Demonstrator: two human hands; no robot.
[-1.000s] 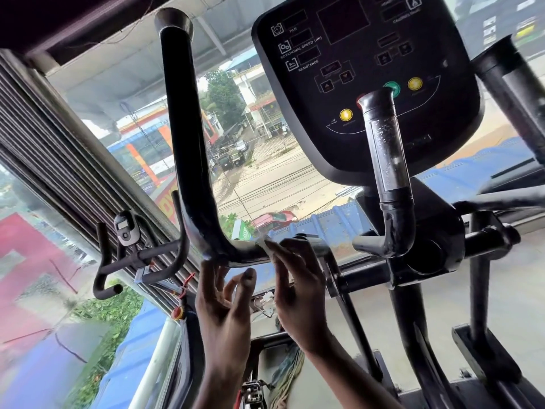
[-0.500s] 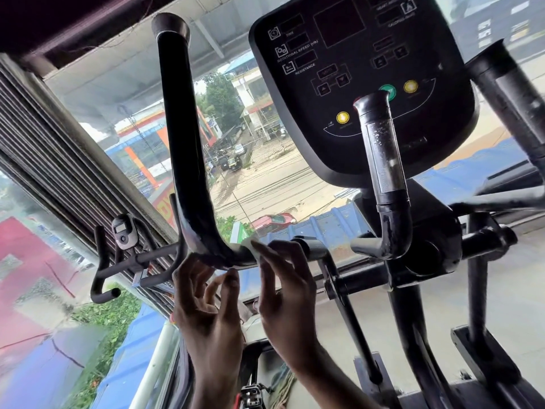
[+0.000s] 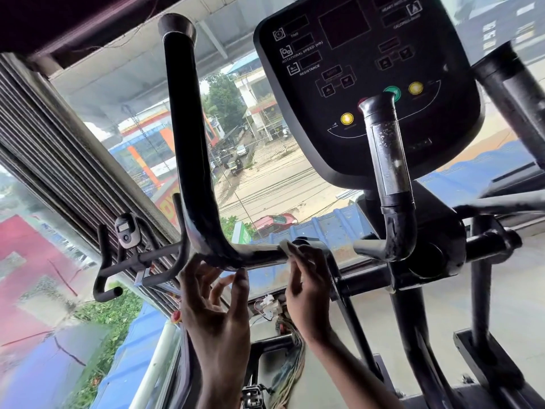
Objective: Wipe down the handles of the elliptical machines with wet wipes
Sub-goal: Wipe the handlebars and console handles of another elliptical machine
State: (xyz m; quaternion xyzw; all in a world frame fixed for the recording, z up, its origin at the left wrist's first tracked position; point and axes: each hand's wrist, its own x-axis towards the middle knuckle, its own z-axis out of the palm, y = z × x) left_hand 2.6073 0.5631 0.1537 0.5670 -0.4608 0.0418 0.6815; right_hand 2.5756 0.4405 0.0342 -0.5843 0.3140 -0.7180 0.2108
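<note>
The elliptical's long black left handle (image 3: 191,143) rises toward the ceiling, then bends into a horizontal bar lower down. My right hand (image 3: 308,293) reaches up from below and pinches a small white wet wipe (image 3: 285,247) against that bar, just right of the bend. My left hand (image 3: 218,314) is under the bend with its fingers spread. Its thumb and fingertips touch the underside of the bar and hold nothing.
The black console (image 3: 354,84) with yellow and green buttons hangs upper right. A short fixed grip (image 3: 389,160) stands below it, and the right moving handle (image 3: 519,93) is at the edge. Another machine's handlebar (image 3: 129,261) sits left by the window shutter (image 3: 59,149).
My right hand slid the wipe left along the bar, then back to the right. My left hand stayed under the bend, with its fingers shifting slightly.
</note>
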